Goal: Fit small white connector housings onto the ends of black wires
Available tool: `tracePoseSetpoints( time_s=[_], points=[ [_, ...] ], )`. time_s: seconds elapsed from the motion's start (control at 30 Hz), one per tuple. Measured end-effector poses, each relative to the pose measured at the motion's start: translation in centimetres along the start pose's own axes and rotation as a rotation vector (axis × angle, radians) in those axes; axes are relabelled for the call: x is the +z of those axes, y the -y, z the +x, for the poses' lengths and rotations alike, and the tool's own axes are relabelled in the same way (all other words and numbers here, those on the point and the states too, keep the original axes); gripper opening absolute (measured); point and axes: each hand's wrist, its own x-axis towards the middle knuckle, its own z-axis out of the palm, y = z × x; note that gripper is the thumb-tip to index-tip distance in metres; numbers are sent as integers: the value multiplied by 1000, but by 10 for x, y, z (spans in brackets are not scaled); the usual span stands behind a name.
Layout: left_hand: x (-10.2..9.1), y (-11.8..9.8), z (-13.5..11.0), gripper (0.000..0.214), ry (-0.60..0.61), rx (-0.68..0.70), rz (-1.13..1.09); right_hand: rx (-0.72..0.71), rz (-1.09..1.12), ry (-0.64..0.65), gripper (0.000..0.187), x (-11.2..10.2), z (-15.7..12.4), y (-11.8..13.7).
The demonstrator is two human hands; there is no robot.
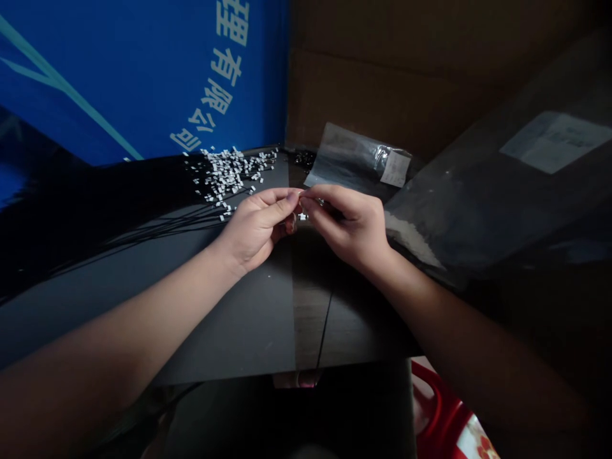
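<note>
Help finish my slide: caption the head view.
Left hand and right hand meet at the fingertips near white-tipped black wires.

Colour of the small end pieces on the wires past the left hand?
White end pieces, on black wires; best in head view.

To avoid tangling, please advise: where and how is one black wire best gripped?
Probably pinch a near-edge strand of the black wires just left of the white connectors, coming from the near side: strands there lie spread over the grey surface, while farther back they crowd together.
</note>
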Motion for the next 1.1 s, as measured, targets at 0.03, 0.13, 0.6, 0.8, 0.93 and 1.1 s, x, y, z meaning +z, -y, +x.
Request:
tracePoseSetpoints(
  time_s=[0.03,0.13,0.6,0.8,0.93,1.1],
  points=[
    [0,0,0,27,1,0,-3,-8,4,-3,14,0,0,0],
    [0,0,0,27,2,-4,-14,-22,9,-11,13,0,0,0],
    [1,-2,1,27,-2,-9,-3,-18,-10,-6,15,0,-1,0],
    [0,-1,1,29,7,-10,-9,-8,-7,-5,15,0,-1,0],
    [0,-1,0,29,4,-12,-12,-16,-2,-13,14,0,0,0],
    [1,-1,0,27,8,-4,-3,-35,11,-19,12,1,0,0]
  ],
)
